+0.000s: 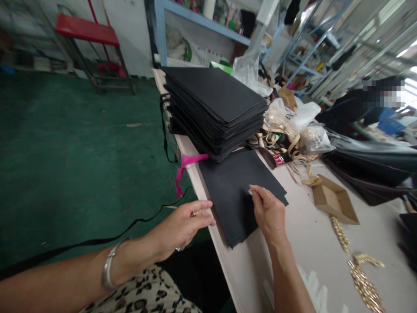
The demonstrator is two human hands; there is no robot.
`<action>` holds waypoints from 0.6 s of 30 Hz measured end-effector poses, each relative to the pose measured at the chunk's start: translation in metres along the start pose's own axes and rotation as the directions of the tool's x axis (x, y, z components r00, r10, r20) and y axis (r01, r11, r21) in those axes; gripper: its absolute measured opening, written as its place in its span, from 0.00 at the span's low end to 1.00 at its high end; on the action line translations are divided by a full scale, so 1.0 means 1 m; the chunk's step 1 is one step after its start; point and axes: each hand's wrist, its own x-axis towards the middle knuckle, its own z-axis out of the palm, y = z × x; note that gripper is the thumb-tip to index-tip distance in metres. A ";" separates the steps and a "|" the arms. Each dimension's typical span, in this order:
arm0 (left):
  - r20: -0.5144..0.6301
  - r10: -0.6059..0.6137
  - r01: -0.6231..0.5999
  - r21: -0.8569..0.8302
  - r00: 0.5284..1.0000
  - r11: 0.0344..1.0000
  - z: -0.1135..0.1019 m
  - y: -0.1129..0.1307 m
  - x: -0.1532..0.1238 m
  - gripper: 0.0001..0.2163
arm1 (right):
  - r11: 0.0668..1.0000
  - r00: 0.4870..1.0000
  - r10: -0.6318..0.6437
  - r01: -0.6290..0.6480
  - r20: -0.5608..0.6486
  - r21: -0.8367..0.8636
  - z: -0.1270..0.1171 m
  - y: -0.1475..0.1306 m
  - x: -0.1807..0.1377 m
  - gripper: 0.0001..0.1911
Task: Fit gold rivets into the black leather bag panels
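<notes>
A few flat black sheets (237, 191) lie on the pale worktable (309, 243) near its left edge. My right hand (269, 213) rests on these sheets with the fingers pinched together; something small and shiny shows at the fingertips, too small to name. My left hand (182, 226) hovers at the table's left edge beside the sheets, fingers stretched out, holding nothing; it wears rings and a silver bracelet. Behind the sheets stands a tall stack of the same black sheets (215, 108).
A pink ribbon (185, 167) hangs off the table edge. A brown paper box (332, 200), gold chains (361, 278), plastic bags of gold parts (299, 126) and dark bags (374, 161) lie to the right. A black strap (97, 239) trails over green floor. Another person sits at far right.
</notes>
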 end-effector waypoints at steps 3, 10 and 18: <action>-0.008 0.013 -0.013 0.000 1.000 1.000 0.000 0.001 0.006 0.29 | 0.998 0.999 -0.054 0.054 0.001 -0.028 0.013 0.002 0.007 0.12; -0.149 0.399 -0.370 0.189 0.905 0.910 -0.006 0.010 0.024 0.17 | 0.990 0.990 -0.130 0.127 0.051 0.065 0.001 -0.007 -0.027 0.09; -0.101 0.529 -0.413 0.509 0.843 0.756 -0.008 0.012 0.031 0.10 | 0.975 0.982 -0.144 0.120 0.122 0.186 -0.022 -0.021 -0.082 0.10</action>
